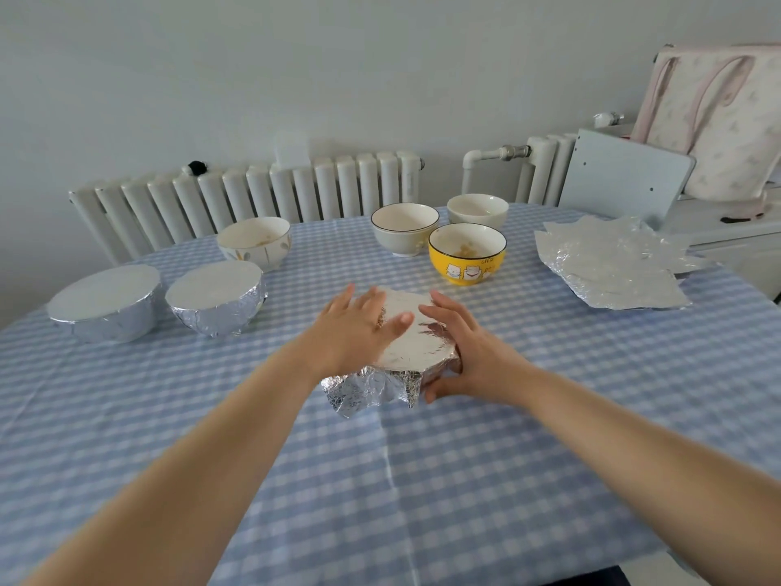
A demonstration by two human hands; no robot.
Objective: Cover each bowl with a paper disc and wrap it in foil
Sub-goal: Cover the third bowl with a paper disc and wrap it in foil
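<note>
The foil-covered bowl [412, 353] sits mid-table on the checked cloth [380, 480], its body hidden under crumpled foil — no paper disc shows. The left hand [359, 327] lies flat on top, fingers straight. The right hand [458, 353] cups the bowl's side, its fingertips tucked out of sight. Spare foil sheets [613, 264] lie far right — partly overlapping.

I see bare worktop [422, 480] along the near edge, wide enough for either hand. Two wrapped bowls [160, 302] block the left edge, four open bowls [439, 234] line the far edge, and loose foil sheets [613, 264] cover the far right corner.
</note>
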